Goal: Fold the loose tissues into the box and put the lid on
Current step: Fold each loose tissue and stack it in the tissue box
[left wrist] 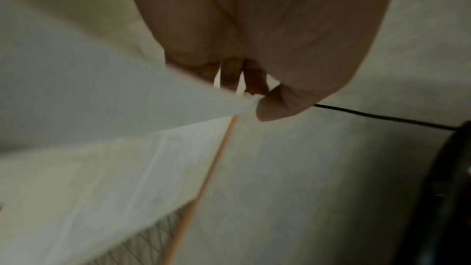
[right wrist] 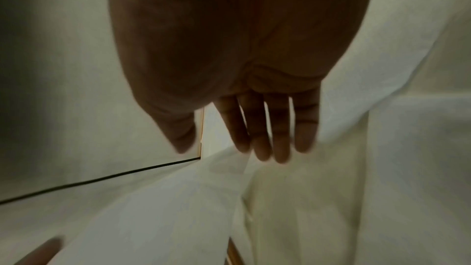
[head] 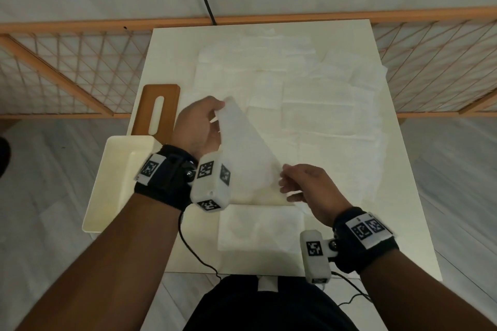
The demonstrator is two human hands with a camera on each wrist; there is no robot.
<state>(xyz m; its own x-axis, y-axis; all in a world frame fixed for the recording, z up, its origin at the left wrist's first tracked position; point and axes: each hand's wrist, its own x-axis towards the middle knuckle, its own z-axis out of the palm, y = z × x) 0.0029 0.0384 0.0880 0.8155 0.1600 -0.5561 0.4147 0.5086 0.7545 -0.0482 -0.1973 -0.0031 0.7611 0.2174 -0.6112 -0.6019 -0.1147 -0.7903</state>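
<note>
My left hand (head: 219,110) holds up a white tissue (head: 247,153), pinching one corner between thumb and fingers; the left wrist view shows that pinch (left wrist: 254,102) on the tissue (left wrist: 127,98). The sheet slopes down to my right hand (head: 285,185), whose straight fingers (right wrist: 265,148) reach its lower edge without gripping the tissue (right wrist: 153,209). The cream box (head: 99,191) stands open at the table's left edge, partly behind my left wrist. Its brown slotted lid (head: 146,113) lies flat just beyond it. Several loose tissues (head: 309,83) cover the far table.
A flat tissue (head: 258,228) lies near the front edge of the white table (head: 403,223). An orange-framed lattice rail (head: 67,70) runs behind the table on both sides. Black cables hang from both wrist cameras by my body.
</note>
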